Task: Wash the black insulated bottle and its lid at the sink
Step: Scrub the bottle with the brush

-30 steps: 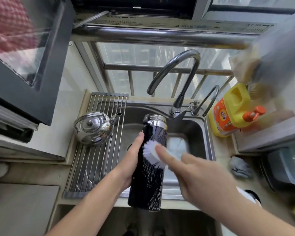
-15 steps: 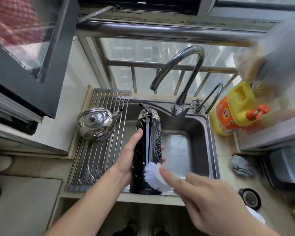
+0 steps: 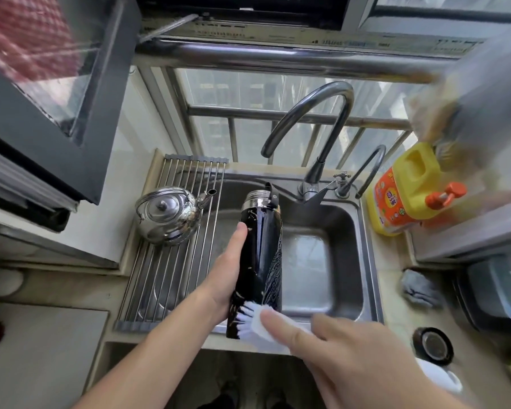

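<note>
The right hand holds a white brush, forefinger along its back, bristles against the lower side of the bottle. The left hand grips the bottle, soapy and mouth up, over the near rim of the sink. Beyond, a kettle sits on the rack; the tap arches behind.

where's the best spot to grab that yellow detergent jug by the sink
Probably the moulded handle loop at the top of the yellow detergent jug, reached from above on the side away from its orange pump, which juts out sideways; the jug stands on its base.
</note>
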